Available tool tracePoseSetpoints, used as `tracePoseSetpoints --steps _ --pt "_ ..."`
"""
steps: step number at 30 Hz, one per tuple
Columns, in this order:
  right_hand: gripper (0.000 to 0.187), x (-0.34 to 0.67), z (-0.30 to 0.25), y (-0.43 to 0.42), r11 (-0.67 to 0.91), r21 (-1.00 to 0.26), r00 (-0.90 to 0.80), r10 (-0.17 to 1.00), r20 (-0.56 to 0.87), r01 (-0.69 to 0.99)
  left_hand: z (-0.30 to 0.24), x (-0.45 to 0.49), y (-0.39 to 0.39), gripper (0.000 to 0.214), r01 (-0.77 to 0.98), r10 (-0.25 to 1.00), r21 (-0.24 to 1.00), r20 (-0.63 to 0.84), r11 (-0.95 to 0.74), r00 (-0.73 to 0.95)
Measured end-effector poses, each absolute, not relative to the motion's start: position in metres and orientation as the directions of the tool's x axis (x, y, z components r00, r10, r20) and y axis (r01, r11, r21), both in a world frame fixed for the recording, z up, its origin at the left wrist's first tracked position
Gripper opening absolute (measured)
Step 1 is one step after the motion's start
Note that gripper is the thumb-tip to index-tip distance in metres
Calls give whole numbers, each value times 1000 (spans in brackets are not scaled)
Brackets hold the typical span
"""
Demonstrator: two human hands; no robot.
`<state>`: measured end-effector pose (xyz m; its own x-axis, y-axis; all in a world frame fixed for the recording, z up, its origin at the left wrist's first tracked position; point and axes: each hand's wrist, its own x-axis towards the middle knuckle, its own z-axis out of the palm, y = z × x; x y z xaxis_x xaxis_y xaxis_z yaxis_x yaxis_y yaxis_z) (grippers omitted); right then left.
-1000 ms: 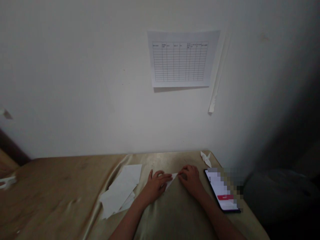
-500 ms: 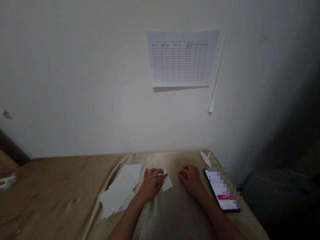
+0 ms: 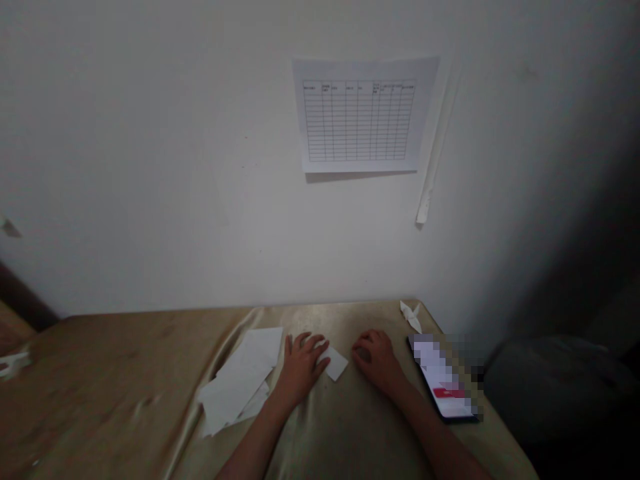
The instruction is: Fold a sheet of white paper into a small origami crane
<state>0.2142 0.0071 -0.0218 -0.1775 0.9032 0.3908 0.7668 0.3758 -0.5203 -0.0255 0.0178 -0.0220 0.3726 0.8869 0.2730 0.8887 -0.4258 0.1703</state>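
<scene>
A small folded piece of white paper (image 3: 336,364) lies on the covered surface, its left part hidden under my left hand (image 3: 305,363). The fingers of that hand are spread, with the thumb and fingertips resting on the paper. To the right of the paper, my right hand (image 3: 379,360) rests with loosely bent fingers and nothing visible in them. A loose pile of white paper sheets (image 3: 245,380) lies left of my left hand. Beyond my right hand sits a small folded paper shape (image 3: 411,317) with pointed ends.
A phone (image 3: 445,383) with a lit, partly blurred screen lies near the right edge. Shiny brownish-gold cloth (image 3: 125,380) covers the surface and has creases. Behind it, a printed table sheet (image 3: 363,120) hangs on the white wall (image 3: 150,167). A dark bulky shape (image 3: 560,387) stands at right.
The small paper's visible part has gone from a pointed triangle to a squarish shape. My left fingers have shifted over its upper part. My right hand has moved slightly left.
</scene>
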Motion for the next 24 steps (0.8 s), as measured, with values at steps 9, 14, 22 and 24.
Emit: tracePoseSetpoints --steps 9,14,22,24 --pt "35 196 -14 -7 525 -504 -411 851 328 685 -13 -26 14 38 884 906 239 243 -402 347" --pt "27 201 -16 -3 478 -523 -363 878 313 706 -13 -26 16 39 874 911 279 232 -397 340" --pt "21 211 -9 -2 557 -464 -432 829 354 689 -14 -26 16 34 870 912 294 240 -395 333" --pt "21 213 -8 -2 582 -431 -456 811 365 689 -14 -25 16 32 874 916 294 237 -387 325"
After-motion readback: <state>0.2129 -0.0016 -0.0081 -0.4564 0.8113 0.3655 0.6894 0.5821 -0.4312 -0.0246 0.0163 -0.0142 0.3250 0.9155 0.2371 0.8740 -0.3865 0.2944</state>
